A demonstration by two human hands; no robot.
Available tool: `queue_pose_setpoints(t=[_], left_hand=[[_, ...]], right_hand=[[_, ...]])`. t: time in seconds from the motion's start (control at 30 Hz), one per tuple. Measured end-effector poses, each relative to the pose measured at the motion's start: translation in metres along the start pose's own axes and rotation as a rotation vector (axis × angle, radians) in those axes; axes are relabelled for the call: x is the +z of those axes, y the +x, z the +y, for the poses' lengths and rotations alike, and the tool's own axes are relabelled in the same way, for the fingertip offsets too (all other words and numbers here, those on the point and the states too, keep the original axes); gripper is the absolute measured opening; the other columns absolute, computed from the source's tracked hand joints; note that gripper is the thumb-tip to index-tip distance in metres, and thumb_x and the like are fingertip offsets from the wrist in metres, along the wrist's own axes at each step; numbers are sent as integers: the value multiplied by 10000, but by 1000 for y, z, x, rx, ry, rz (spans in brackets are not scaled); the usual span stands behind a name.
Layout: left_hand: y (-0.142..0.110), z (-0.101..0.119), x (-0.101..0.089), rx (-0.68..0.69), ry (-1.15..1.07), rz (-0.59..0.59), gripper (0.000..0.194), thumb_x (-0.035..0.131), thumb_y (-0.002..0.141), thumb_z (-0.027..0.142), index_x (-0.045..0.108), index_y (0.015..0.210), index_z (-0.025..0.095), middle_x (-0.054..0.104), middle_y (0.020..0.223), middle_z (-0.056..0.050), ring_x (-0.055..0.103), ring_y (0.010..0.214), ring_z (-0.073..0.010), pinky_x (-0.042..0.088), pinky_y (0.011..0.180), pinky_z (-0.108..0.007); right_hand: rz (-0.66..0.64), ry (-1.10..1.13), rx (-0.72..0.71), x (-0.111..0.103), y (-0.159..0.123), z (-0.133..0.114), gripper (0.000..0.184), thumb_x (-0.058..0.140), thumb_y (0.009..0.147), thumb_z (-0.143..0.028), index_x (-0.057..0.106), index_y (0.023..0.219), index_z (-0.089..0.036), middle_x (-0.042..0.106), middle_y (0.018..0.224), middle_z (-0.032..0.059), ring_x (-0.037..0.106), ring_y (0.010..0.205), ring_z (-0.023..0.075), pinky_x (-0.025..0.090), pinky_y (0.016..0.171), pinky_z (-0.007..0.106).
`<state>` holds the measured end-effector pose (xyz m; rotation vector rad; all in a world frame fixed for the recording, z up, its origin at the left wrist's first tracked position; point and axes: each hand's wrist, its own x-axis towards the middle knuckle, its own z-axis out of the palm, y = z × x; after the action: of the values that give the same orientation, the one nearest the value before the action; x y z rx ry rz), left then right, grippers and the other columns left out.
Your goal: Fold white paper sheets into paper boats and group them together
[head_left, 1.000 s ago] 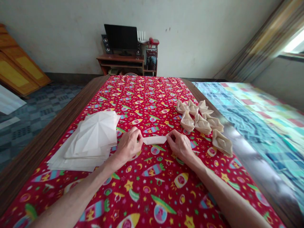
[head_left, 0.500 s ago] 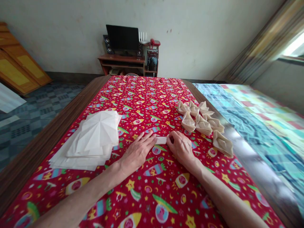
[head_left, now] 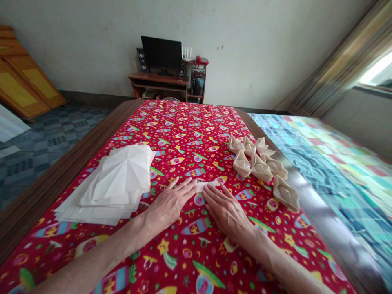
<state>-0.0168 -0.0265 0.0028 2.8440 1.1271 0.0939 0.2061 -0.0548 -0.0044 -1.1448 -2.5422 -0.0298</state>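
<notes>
A narrow strip of folded white paper (head_left: 206, 186) lies flat on the red patterned cloth (head_left: 186, 253). My left hand (head_left: 174, 198) rests palm down with fingers stretched, its fingertips at the paper's left end. From the right, my right hand (head_left: 226, 207) lies flat too, its straight fingers on the near side and right part of the strip. The fingers hide part of the paper. To the left of my left hand is a stack of creased white paper sheets (head_left: 122, 175). Several folded paper boats (head_left: 260, 167) stand to the right, beyond my right hand.
The cloth covers a dark wooden table (head_left: 101, 130). A bed with a checked cover (head_left: 294, 151) adjoins its right side. Against the far wall stands a small desk (head_left: 157, 80) with a monitor (head_left: 161, 54). At the left is a wooden cabinet (head_left: 29, 77).
My right hand has gone from curled at the strip's right end to flat with fingers stretched along it, moving slightly left. My left hand stays flat at the left end.
</notes>
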Motion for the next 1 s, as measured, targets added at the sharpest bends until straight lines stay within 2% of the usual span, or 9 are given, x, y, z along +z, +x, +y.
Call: queue_pose_setpoints(t=[0.17, 0.4, 0.5, 0.6, 0.67, 0.77, 0.87, 1.0], left_hand=[[-15, -7, 2, -21, -29, 104, 655, 357, 771, -20, 436, 1361, 255, 405, 1445, 14, 320, 1364, -179, 248, 1126, -408], [-26, -12, 2, -61, -35, 165, 585, 412, 789, 9, 509, 1302, 275, 413, 1442, 16, 377, 1330, -214, 291, 1102, -447], [-17, -16, 3, -81, -138, 271, 473, 434, 788, 17, 631, 1149, 252, 538, 1342, 9, 462, 1250, -198, 383, 1045, -376], [0, -19, 3, -132, -267, 402, 306, 452, 808, 48, 690, 937, 191, 676, 1081, -39, 585, 1030, -175, 461, 936, -304], [11, -20, 2, -167, -288, 415, 197, 489, 852, 149, 658, 951, 166, 673, 981, -60, 597, 950, -190, 476, 890, -325], [23, -21, 4, -187, -280, 389, 182, 551, 848, 244, 621, 999, 168, 638, 974, -71, 582, 948, -219, 478, 852, -347], [28, -22, 7, -189, -338, 392, 128, 552, 841, 223, 622, 939, 178, 633, 935, -61, 593, 905, -209, 482, 809, -328], [29, -25, 8, -222, -506, 494, 136, 532, 850, 235, 617, 938, 178, 662, 945, -53, 621, 894, -189, 483, 823, -303]], right_hand=[[17, 2, 19, -3, -3, 5, 377, 404, 936, -188, 531, 1289, -160, 560, 1300, 98, 497, 1233, 221, 322, 1104, 462], [48, 23, 46, -2, -4, 6, 352, 424, 933, -197, 557, 1256, -164, 582, 1275, 87, 519, 1210, 221, 371, 1066, 435], [105, 88, 88, 1, 1, 11, 294, 432, 937, -201, 611, 1170, -197, 644, 1195, 58, 567, 1147, 199, 397, 1033, 401], [143, 125, 114, 4, 10, 18, 229, 462, 935, -226, 643, 1073, -202, 691, 1078, 58, 610, 1038, 192, 446, 942, 366], [153, 86, 149, 3, 17, 21, 256, 509, 912, -241, 604, 1140, -175, 668, 1101, 97, 589, 1044, 226, 460, 886, 379], [116, 40, 178, 0, 24, 23, 315, 559, 879, -234, 564, 1184, -155, 643, 1089, 124, 579, 995, 244, 465, 816, 369], [88, 57, 195, -2, 25, 22, 171, 558, 878, -229, 608, 1031, -172, 643, 892, 74, 586, 802, 193, 450, 702, 300], [116, 97, 251, 1, 23, 23, 42, 574, 867, -225, 587, 871, -185, 600, 773, 29, 557, 689, 159, 394, 600, 255]])
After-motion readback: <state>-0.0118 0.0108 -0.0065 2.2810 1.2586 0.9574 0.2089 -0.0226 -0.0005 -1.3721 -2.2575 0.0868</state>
